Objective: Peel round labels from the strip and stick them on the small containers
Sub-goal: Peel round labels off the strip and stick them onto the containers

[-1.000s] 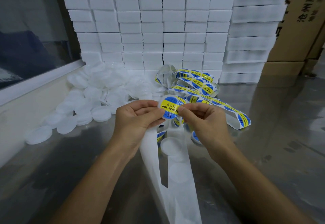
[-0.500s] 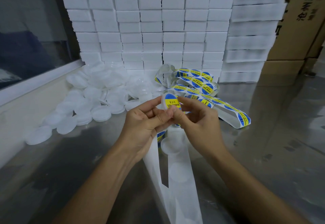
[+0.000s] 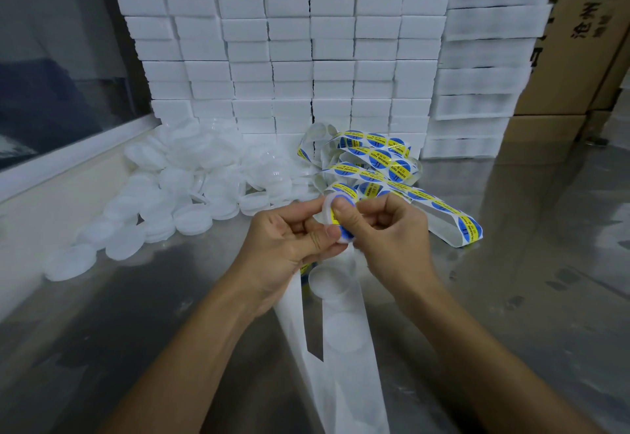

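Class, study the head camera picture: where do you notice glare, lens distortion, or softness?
Head view: the shiny metal table shows dull reflections of the white block stack; the wide lens bows the stack's edges; the pile of round white containers looks soft, as do the frame's corners.

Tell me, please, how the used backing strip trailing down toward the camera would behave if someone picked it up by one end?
The backing strip would probably hang limp: it already bends and folds loosely across the metal table. It looks thin and translucent, so likely very light. Its glossy surface, with empty round spots where labels sat, suggests that it could slip between fingers.
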`<state>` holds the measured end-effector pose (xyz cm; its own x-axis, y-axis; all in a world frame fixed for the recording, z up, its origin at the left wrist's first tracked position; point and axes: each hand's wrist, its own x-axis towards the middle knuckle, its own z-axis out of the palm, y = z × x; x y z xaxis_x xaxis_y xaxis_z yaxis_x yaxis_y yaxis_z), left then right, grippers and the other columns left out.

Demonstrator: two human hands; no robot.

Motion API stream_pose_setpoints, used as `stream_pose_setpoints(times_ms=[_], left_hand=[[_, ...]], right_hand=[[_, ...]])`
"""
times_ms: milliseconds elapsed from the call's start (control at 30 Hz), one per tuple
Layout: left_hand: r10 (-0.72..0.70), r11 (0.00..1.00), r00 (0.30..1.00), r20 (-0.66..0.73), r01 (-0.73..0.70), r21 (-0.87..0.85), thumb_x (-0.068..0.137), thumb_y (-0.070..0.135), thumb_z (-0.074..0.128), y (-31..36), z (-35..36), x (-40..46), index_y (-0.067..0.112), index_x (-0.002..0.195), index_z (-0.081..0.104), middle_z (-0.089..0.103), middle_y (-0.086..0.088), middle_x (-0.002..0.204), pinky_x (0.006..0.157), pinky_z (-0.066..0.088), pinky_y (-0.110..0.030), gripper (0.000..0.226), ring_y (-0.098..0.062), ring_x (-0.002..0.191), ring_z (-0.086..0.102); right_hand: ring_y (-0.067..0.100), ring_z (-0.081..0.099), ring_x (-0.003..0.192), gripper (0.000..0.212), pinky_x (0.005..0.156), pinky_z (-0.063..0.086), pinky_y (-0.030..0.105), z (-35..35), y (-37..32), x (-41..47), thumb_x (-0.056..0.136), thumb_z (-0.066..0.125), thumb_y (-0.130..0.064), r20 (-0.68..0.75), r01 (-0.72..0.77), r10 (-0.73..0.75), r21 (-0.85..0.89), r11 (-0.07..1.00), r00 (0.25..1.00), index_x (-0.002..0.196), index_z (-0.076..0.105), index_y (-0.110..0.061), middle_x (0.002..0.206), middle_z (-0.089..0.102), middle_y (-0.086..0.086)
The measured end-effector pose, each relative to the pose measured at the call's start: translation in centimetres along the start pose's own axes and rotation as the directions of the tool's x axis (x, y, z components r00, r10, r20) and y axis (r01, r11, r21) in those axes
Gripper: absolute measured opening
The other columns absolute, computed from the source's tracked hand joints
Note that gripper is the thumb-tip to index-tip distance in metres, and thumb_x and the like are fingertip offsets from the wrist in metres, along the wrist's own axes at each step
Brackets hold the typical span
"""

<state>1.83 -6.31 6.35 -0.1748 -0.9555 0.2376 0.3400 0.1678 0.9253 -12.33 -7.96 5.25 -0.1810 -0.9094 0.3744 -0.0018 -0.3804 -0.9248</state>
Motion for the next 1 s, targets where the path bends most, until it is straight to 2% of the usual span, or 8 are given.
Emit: stream_pose_setpoints(times_ms=[100, 267, 400, 467, 567, 667, 833, 1000], left_hand=[[-0.017, 1.000, 1.000, 0.013, 0.016, 0.025, 0.063, 0.007, 0.070, 0.1, -0.2, 0.0, 0.008, 0.109, 0.069, 0.055, -0.027, 0.095, 0.072, 0.058, -0.029, 0.046, -0.028, 0.087, 0.067], [0.003, 0.996, 0.998, 0.058, -0.008, 0.089, 0.067, 0.006, 0.068, -0.1, -0.3, 0.0, 0.011, 0.110, 0.071, 0.055, -0.011, 0.070, 0.077, 0.058, -0.032, 0.044, -0.035, 0.088, 0.064], [0.043, 0.991, 0.998, 0.034, -0.047, 0.126, 0.070, 0.006, 0.066, 0.3, -0.3, 0.0, 0.011, 0.107, 0.073, 0.053, -0.041, 0.089, 0.077, 0.058, -0.031, 0.038, -0.039, 0.094, 0.063], [0.054, 0.992, 0.998, -0.011, -0.052, 0.118, 0.072, 0.007, 0.064, 0.4, -0.4, 0.1, 0.004, 0.112, 0.069, 0.057, -0.043, 0.101, 0.075, 0.058, -0.030, 0.040, -0.035, 0.092, 0.067], [0.065, 0.996, 0.996, -0.068, -0.061, 0.058, 0.071, 0.008, 0.064, 0.3, -0.5, 0.2, 0.002, 0.105, 0.069, 0.074, -0.018, 0.089, 0.068, 0.058, -0.027, 0.036, -0.026, 0.082, 0.073], [0.075, 0.997, 0.991, -0.112, -0.074, 0.017, 0.071, 0.009, 0.064, 0.2, -0.8, 0.4, 0.006, 0.098, 0.070, 0.076, -0.012, 0.089, 0.068, 0.058, -0.028, 0.028, -0.025, 0.082, 0.074], [0.074, 0.994, 0.990, -0.120, -0.064, 0.087, 0.078, 0.004, 0.063, 0.3, -0.9, 0.3, 0.009, 0.094, 0.072, 0.076, -0.011, 0.083, 0.063, 0.058, -0.026, 0.018, -0.020, 0.072, 0.072], [0.077, 0.980, 0.995, -0.071, -0.062, 0.190, 0.087, -0.004, 0.058, 0.1, -0.4, 0.0, 0.010, 0.093, 0.073, 0.074, -0.011, 0.078, 0.055, 0.053, -0.021, 0.021, -0.015, 0.059, 0.066]], right_hand=[[0.006, 0.055, 0.048, 0.032, 0.045, 0.041, 0.017, -0.1, 0.1, 0.1, 0.079, 0.078, -0.035, -0.012, 0.029, -0.029, 0.019, 0.999, 1.000, 0.072, 0.061, -0.009, 0.061, 0.069, 0.003], [0.016, 0.044, 0.050, 0.051, 0.047, 0.040, 0.031, -0.4, 0.2, 0.1, 0.064, 0.080, -0.057, -0.054, 0.054, -0.060, -0.099, 0.994, 0.997, 0.064, 0.050, -0.015, 0.057, 0.054, 0.008], [0.017, 0.053, 0.047, 0.042, 0.048, 0.042, 0.027, -0.7, 0.1, 0.6, 0.079, 0.073, -0.042, -0.001, 0.059, -0.059, -0.028, 0.998, 0.998, 0.063, 0.050, -0.011, 0.057, 0.061, 0.016], [0.015, 0.055, 0.046, 0.034, 0.046, 0.042, 0.023, -0.9, 0.1, 0.8, 0.087, 0.070, -0.028, 0.041, 0.077, -0.077, 0.005, 0.997, 0.996, 0.070, 0.054, -0.003, 0.059, 0.063, 0.019], [0.015, 0.058, 0.049, 0.010, 0.050, 0.046, 0.021, -1.2, 0.0, 0.8, 0.088, 0.070, -0.015, 0.146, 0.118, -0.120, 0.017, 0.993, 0.982, 0.092, 0.063, -0.009, 0.066, 0.067, 0.016], [0.026, 0.064, 0.061, 0.035, 0.061, 0.055, 0.032, -1.0, 0.2, 0.7, 0.078, 0.080, -0.012, 0.249, 0.151, -0.144, -0.011, 0.988, 0.958, 0.109, 0.065, -0.013, 0.075, 0.071, 0.012], [0.013, 0.058, 0.046, 0.013, 0.050, 0.047, 0.020, -0.9, 0.3, 0.8, 0.082, 0.076, -0.012, 0.200, 0.085, -0.099, 0.077, 0.993, 0.975, 0.083, 0.064, -0.014, 0.059, 0.067, 0.004], [0.015, 0.054, 0.037, 0.033, 0.040, 0.040, 0.022, -1.1, 0.6, 0.9, 0.084, 0.075, -0.023, 0.055, 0.107, -0.110, 0.050, 0.993, 0.992, 0.067, 0.054, -0.005, 0.053, 0.066, 0.010]])
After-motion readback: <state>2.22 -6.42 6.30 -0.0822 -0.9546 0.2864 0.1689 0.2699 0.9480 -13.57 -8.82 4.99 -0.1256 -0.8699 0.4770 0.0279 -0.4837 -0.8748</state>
